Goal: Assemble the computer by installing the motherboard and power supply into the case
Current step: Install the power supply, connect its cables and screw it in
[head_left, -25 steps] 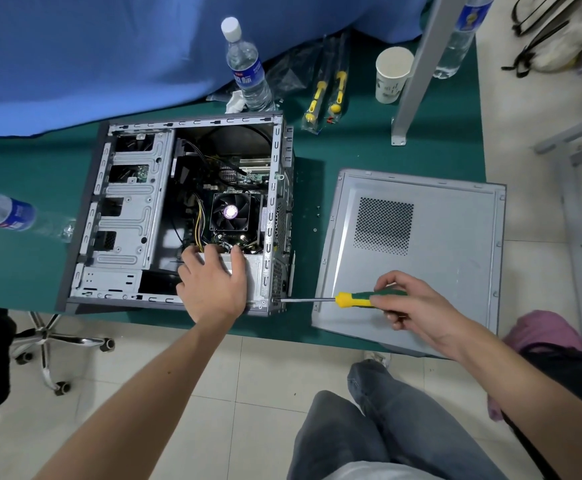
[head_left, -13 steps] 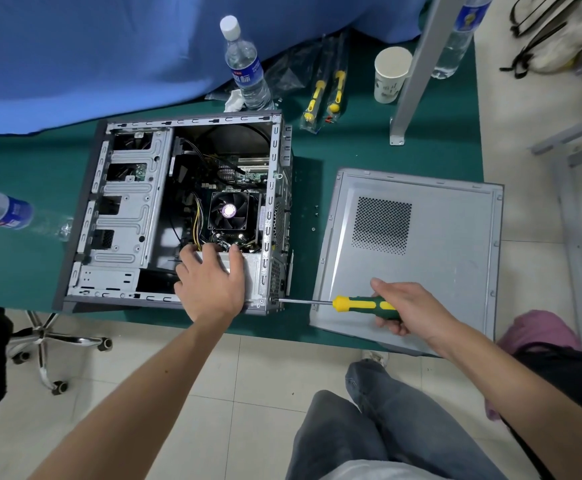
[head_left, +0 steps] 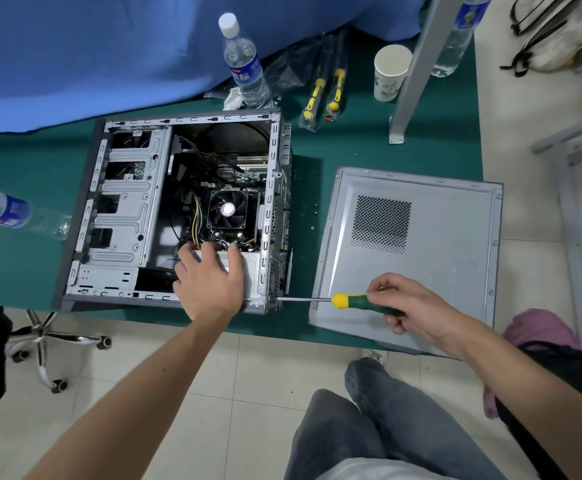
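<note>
Computer case (head_left: 123,216): lying open side up on the green table (head_left: 369,147), motherboard (head_left: 244,174) inside.
Power supply (head_left: 251,268): near right corner of the case; my left hand (head_left: 210,282) rests flat on it, fingers spread.
Screwdriver (head_left: 348,301): long axis horizontal, tip pointing left, touching the case's rear corner; my right hand (head_left: 411,306) pinches its green handle.
Side panel (head_left: 431,244): flat, right of the case.

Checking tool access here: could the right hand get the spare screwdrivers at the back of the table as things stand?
Probably not right away. The right hand holds the green-and-yellow screwdriver, and the spare screwdrivers lie bagged beyond the side panel; nothing blocks the way.
</note>
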The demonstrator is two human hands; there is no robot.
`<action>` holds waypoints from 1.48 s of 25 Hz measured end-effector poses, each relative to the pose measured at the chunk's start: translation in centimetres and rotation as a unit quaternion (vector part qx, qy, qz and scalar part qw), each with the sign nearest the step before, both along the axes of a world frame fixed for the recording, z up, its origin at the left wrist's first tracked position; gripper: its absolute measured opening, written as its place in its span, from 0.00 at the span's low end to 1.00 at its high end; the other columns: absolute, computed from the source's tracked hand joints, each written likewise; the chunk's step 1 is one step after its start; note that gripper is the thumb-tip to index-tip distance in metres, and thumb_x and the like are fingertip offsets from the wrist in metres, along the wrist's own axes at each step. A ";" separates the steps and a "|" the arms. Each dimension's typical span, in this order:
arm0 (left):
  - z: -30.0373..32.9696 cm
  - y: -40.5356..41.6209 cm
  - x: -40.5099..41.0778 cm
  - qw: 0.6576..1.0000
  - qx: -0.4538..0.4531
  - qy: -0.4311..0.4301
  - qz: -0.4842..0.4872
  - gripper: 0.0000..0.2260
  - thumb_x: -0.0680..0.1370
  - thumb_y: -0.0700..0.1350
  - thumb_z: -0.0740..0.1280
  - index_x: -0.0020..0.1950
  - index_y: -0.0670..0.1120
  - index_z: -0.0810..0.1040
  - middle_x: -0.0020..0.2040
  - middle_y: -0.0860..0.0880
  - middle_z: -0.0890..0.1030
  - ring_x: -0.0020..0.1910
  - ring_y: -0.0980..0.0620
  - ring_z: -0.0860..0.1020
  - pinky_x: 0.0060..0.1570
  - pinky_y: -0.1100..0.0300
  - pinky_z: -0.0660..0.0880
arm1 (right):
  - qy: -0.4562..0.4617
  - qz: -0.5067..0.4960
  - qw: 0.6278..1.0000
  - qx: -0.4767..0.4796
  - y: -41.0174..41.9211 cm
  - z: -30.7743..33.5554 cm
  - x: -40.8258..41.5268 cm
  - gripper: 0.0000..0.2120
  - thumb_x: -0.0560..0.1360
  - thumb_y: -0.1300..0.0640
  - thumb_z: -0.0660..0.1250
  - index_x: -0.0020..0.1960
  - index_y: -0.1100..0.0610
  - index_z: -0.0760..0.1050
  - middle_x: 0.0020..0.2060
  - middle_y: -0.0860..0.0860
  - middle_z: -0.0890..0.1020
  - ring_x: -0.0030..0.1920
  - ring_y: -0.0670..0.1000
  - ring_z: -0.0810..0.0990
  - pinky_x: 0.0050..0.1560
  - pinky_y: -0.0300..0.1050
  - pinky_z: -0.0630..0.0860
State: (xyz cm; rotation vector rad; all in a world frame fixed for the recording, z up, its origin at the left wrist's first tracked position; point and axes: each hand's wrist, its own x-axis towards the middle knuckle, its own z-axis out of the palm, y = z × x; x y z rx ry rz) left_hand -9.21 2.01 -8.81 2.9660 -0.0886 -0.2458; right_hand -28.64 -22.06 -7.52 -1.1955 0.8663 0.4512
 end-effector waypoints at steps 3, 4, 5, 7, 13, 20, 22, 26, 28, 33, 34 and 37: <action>0.0 0.0 -0.1 1.000 -0.001 -0.003 -0.002 0.20 0.81 0.62 0.54 0.52 0.46 0.72 0.68 0.41 0.67 0.63 0.39 0.68 0.58 0.43 0.66 | -0.020 -0.019 0.999 -0.026 0.0 -0.1 -0.1 0.04 0.77 0.57 0.68 0.46 0.57 0.76 0.34 0.52 0.79 0.26 0.47 0.66 0.25 0.39 0.62; 0.0 0.0 -0.1 1.000 0.001 -0.004 -0.003 0.21 0.81 0.63 0.54 0.53 0.46 0.72 0.68 0.41 0.67 0.62 0.39 0.68 0.58 0.43 0.66 | -0.008 -0.007 0.999 -0.053 0.3 0.0 0.1 0.09 0.79 0.52 0.67 0.45 0.57 0.77 0.33 0.55 0.81 0.25 0.47 0.65 0.25 0.38 0.61; 0.0 0.0 0.0 1.000 0.002 -0.004 -0.002 0.21 0.81 0.63 0.54 0.53 0.46 0.72 0.68 0.41 0.67 0.62 0.39 0.68 0.58 0.43 0.66 | 0.006 0.011 0.997 -0.075 0.5 0.0 0.3 0.13 0.80 0.48 0.64 0.46 0.58 0.77 0.33 0.56 0.82 0.24 0.47 0.65 0.25 0.38 0.61; 0.0 0.0 0.0 1.000 0.003 -0.003 -0.002 0.21 0.81 0.63 0.54 0.53 0.46 0.72 0.68 0.41 0.67 0.62 0.39 0.68 0.58 0.43 0.66 | 0.015 0.027 0.997 -0.069 0.6 0.0 0.2 0.14 0.80 0.47 0.64 0.48 0.58 0.78 0.33 0.53 0.80 0.27 0.47 0.66 0.26 0.38 0.63; 0.0 0.0 0.0 1.000 0.007 -0.002 -0.003 0.22 0.80 0.63 0.53 0.54 0.45 0.73 0.69 0.40 0.67 0.63 0.39 0.68 0.58 0.43 0.67 | -0.024 -0.025 0.997 -0.065 0.6 0.0 0.1 0.09 0.78 0.52 0.68 0.43 0.57 0.78 0.34 0.54 0.81 0.25 0.49 0.61 0.25 0.38 0.58; 0.0 0.0 0.0 1.000 0.006 -0.003 -0.001 0.22 0.81 0.63 0.54 0.54 0.45 0.73 0.69 0.40 0.67 0.63 0.39 0.68 0.58 0.43 0.67 | -0.028 -0.019 0.999 0.003 0.1 -0.1 -0.5 0.02 0.76 0.60 0.70 0.47 0.54 0.78 0.35 0.50 0.79 0.28 0.48 0.68 0.26 0.40 0.64; 0.0 0.0 0.0 1.000 0.008 -0.003 -0.001 0.22 0.81 0.63 0.54 0.54 0.45 0.73 0.69 0.41 0.67 0.63 0.39 0.68 0.58 0.43 0.67 | 0.001 -0.007 1.000 -0.026 0.4 -0.2 -0.1 0.10 0.78 0.50 0.67 0.46 0.56 0.77 0.35 0.55 0.82 0.25 0.49 0.68 0.24 0.39 0.64; 0.0 0.0 0.0 1.000 0.002 -0.004 0.001 0.22 0.80 0.63 0.53 0.52 0.46 0.73 0.68 0.41 0.67 0.62 0.39 0.68 0.57 0.43 0.67 | 0.013 -0.033 0.999 0.031 0.2 -0.4 0.0 0.09 0.78 0.50 0.67 0.47 0.56 0.77 0.34 0.52 0.79 0.28 0.49 0.70 0.26 0.40 0.66; 0.0 0.0 -0.1 1.000 -0.001 -0.005 0.000 0.22 0.79 0.63 0.53 0.52 0.46 0.73 0.68 0.41 0.67 0.62 0.39 0.68 0.57 0.43 0.67 | -0.007 -0.053 0.998 0.045 -0.2 -0.3 -0.1 0.03 0.76 0.59 0.70 0.47 0.56 0.76 0.35 0.51 0.78 0.29 0.49 0.71 0.27 0.41 0.67; 0.1 -0.2 -0.1 1.000 -0.006 -0.007 0.001 0.23 0.78 0.64 0.52 0.52 0.46 0.73 0.68 0.40 0.67 0.62 0.39 0.68 0.57 0.44 0.66 | 0.044 0.031 0.998 -0.015 0.4 -0.3 0.2 0.16 0.80 0.45 0.64 0.48 0.60 0.77 0.34 0.56 0.81 0.28 0.49 0.70 0.26 0.40 0.66; 0.1 -0.2 -0.1 1.000 -0.006 -0.007 0.002 0.24 0.78 0.64 0.51 0.52 0.46 0.73 0.68 0.41 0.67 0.62 0.39 0.68 0.57 0.44 0.66 | 0.031 0.015 0.999 0.005 0.3 -0.3 0.0 0.12 0.79 0.49 0.66 0.48 0.58 0.77 0.35 0.55 0.79 0.29 0.49 0.70 0.27 0.40 0.66; 0.2 -0.2 -0.1 1.000 -0.008 -0.007 0.003 0.25 0.77 0.65 0.50 0.53 0.46 0.74 0.68 0.41 0.67 0.62 0.39 0.68 0.57 0.44 0.66 | -0.018 -0.035 0.999 0.008 0.0 -0.2 -0.2 0.02 0.76 0.59 0.70 0.46 0.56 0.77 0.35 0.52 0.77 0.28 0.49 0.69 0.26 0.40 0.65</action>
